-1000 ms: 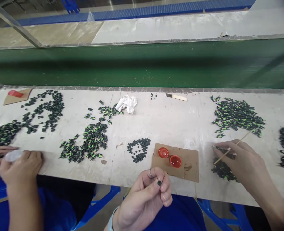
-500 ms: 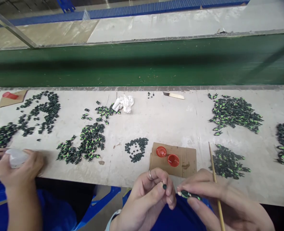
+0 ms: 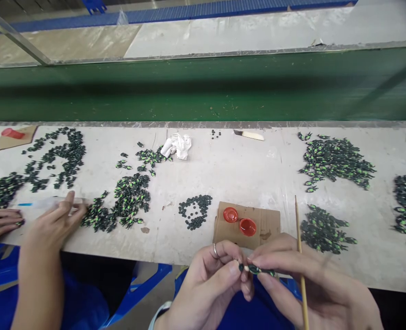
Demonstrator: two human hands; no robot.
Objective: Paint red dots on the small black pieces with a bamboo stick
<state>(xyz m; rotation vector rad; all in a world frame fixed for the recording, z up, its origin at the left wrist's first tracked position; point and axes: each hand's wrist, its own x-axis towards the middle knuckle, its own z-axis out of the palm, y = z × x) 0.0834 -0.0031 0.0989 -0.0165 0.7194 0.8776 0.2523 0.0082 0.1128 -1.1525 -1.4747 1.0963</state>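
Observation:
In front of the table edge, my left hand (image 3: 211, 279), with a ring on one finger, pinches a small dark round piece (image 3: 240, 266) between thumb and fingertips. My right hand (image 3: 309, 279) grips a small dark figure with green marks (image 3: 254, 269) by thumb and fingers. The figure's pale end points left at the round piece; whether the two touch I cannot tell. A thin wooden stick (image 3: 302, 266) also rests between the fingers of that hand, pointing up. Just beyond lies cardboard (image 3: 271, 224) bearing two small red cups (image 3: 247, 226).
Small dark discs (image 3: 198, 220) lie left of the cardboard. Piles of dark green figures (image 3: 333, 162) spread right and left. A crumpled white tissue (image 3: 180, 145) and a brush (image 3: 249, 134) lie farther back. At left, a co-worker's hand (image 3: 57, 217) is over a whitish clear item.
My right hand has moved left, bringing the figure's pale end up close to the round piece. The co-worker's hand has shifted right and put the whitish item down on the table.

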